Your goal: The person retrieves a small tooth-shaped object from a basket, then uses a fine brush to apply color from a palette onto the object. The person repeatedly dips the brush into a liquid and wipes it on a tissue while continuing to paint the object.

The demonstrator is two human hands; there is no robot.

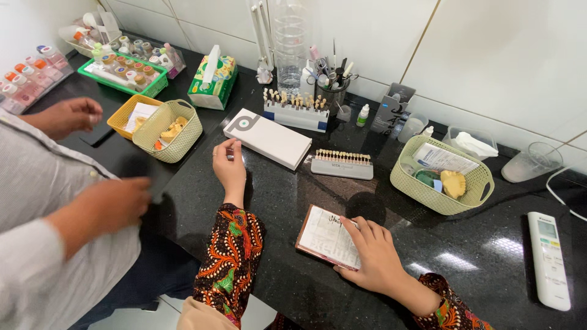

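Head cam, looking down at a black speckled counter: the person's right hand lies flat on a small notebook, fingers spread and pressing on its lower right part, not curled round it. The notebook sits on the counter just in front of the person, btwn both forearms; it is open to a pale page w/ faint handwriting, a brownish cover edge showing along the left and bottom.

The left hand is raised w/ wrist on the counter, fingers loosely bent, tips pinched near the end of a long white box; can't tell if it touches the box or holds anything. Both sleeves are a dark batik print w/ orange and green.

Beyond the notebook lies a grey tray of tooth shade tabs. At right, a pale green woven basket holds papers and a yellow dental cast; a white remote control lies further right. At left, a co-worker's hands in a striped grey shirt, one blurred, near another woven basket.
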